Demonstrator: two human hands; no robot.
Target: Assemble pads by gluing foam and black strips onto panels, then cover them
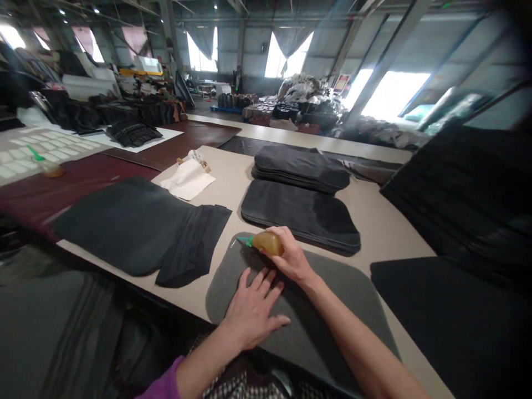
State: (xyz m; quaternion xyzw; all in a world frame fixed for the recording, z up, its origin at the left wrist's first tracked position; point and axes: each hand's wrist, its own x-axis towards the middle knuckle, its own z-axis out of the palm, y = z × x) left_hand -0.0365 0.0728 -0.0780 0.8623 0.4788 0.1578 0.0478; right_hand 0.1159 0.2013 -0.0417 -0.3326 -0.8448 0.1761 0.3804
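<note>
My right hand [288,257] is wrapped round a squeeze bottle [268,242] of amber liquid with a green nozzle. The bottle lies nearly level, its tip at the far left corner of a grey rounded panel [336,288]. A small shiny wet streak [233,242] shows on the panel near the tip. My left hand [255,307] rests flat on the same panel with its fingers spread, holding nothing. Just beyond the panel is a stack of black rounded pieces [299,213].
A second black stack [301,166] sits farther back. Dark sheet pieces [124,221] and a folded black strip bundle [193,241] lie at left. White paper [189,180] is behind them. Another green-tipped bottle [50,168] stands far left. Black material [465,210] rises at right.
</note>
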